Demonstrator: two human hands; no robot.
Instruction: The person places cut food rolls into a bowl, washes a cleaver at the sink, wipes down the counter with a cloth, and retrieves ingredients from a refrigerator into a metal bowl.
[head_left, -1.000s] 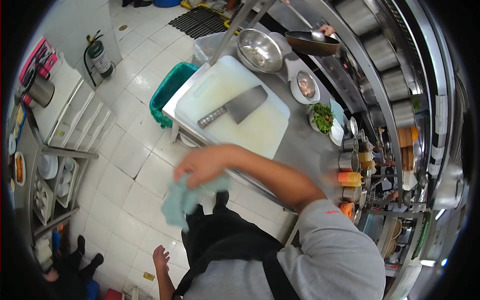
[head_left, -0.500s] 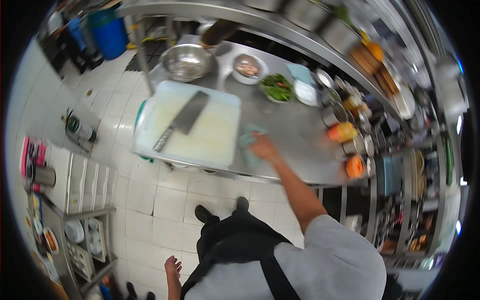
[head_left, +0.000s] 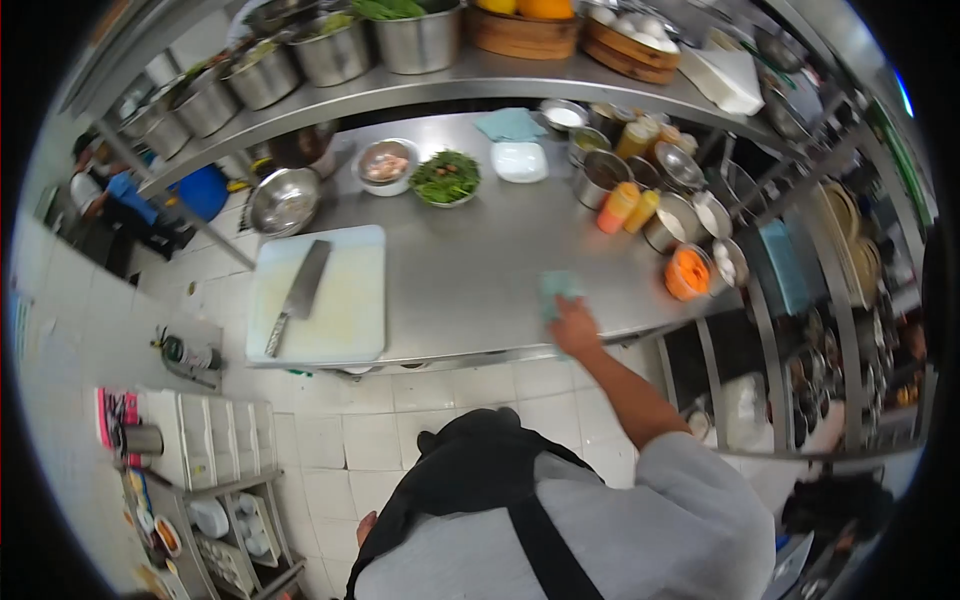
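My right hand [head_left: 575, 326] presses a light green cloth [head_left: 560, 290] onto the steel counter [head_left: 455, 285], near its front edge; the fingers are slightly blurred and bent over the cloth. My left hand [head_left: 367, 526] hangs low beside the black apron, mostly hidden, so its fingers cannot be made out. A white cutting board [head_left: 350, 320] lies at the left of the counter, and a cleaver [head_left: 303, 285] rests on it. Behind the cloth stand a bowl of leafy greens [head_left: 446, 178] and a white square dish [head_left: 519, 162].
An orange-filled tub [head_left: 688, 273], sauce bottles [head_left: 620, 207] and several metal pots crowd the right end. A metal bowl [head_left: 284, 201] and a bowl of pale pieces [head_left: 386, 165] stand at the back left. Above runs a loaded shelf [head_left: 480, 85]. Another person [head_left: 110, 200] stands far left.
My right hand has slid the cloth rightward along the counter, away from the cutting board. The view has shifted to the right, and my left hand has drawn behind my body.
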